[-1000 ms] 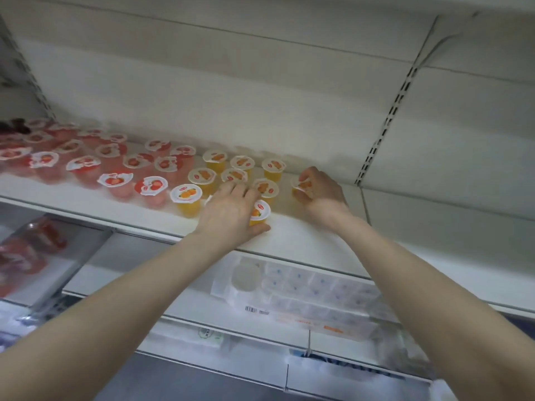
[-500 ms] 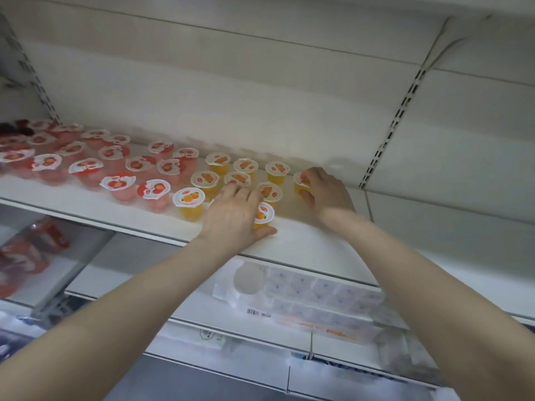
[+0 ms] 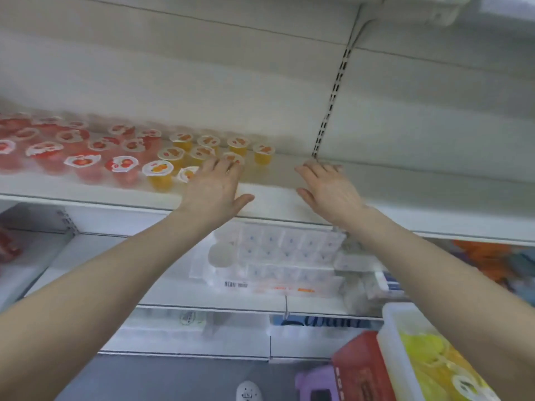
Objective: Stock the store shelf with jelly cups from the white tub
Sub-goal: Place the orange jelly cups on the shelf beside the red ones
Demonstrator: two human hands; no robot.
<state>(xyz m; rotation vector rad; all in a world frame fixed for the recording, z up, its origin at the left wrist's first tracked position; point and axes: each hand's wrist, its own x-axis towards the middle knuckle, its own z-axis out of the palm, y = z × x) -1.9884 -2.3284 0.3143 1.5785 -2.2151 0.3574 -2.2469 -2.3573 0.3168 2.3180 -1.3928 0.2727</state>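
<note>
A: Which step is in hand?

B: A placing step looks just finished. Both hands are seen over the shelf with nothing held. The left hand is spread flat, its fingers straight and touching the near orange jelly cups. The right hand is apart from the cups, further right, its fingers loosely straight over bare shelf.

A: Where are the jelly cups?

B: Upright rows are seen on the shelf: red jelly cups to the left, orange ones to their right. The rightmost orange cup stands alone near the back, just left of the right hand.

A: And the containers?

B: The white tub is seen low at the right, near the viewer. Yellow and orange jelly cups are piled in it; how many cannot be told, since the right forearm covers part of it. A red box lies just left of the tub; its contents cannot be made out.

A: What is called for next?

B: Probably the hands are to be lowered to the tub, more cups picked up, and the bare stretch right of the orange rows filled without the standing cups being knocked.
</note>
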